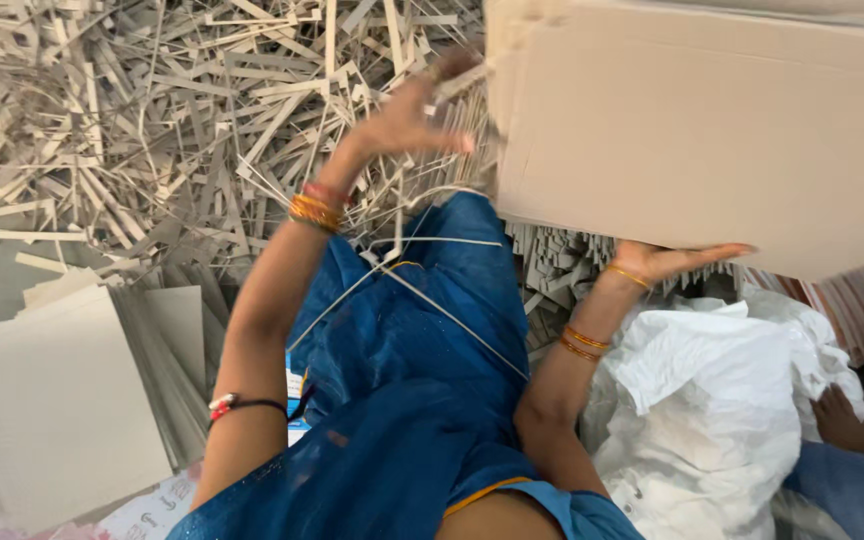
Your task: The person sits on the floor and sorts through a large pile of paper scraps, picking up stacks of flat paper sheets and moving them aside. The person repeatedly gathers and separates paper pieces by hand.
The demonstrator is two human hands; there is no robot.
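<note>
We see a large stack of flat cardboard sheets (712,140) filling the frame from twelve to three o'clock, its broad face smooth, matte and pale tan, its near edge showing the ridged ends of many layered boards. It runs past the top and right borders, so its full extent is cut off.

Our left hand (407,120) is at about twelve o'clock, pressed against the stack's left edge with palm open and fingers spread; motion blur smears the fingertips, so we cannot tell whether they curl round the edge. Gold and red bangles (317,208) ring that wrist.

Our right hand (667,260) sits at roughly three o'clock, flat and palm up under the stack's lower edge, bearing it without closing round it. Thin gold bangles (584,343) circle this forearm.

Behind the left hand, from nine to twelve o'clock, spreads a tangled heap of grey cardboard strips (152,110), thin, stiff and straight-cut, lying at every angle. At eight o'clock lies a pile of pale grey boards (57,400), rectangular, smooth, with fanned edges.

Blue fabric (412,400), faintly glittery, covers the lap at six o'clock, crossed by a few stray strips. A crumpled white woven sack (712,410) bulges at four o'clock. At the far right edge another person's foot (842,420) shows dimly, mostly cut off.
</note>
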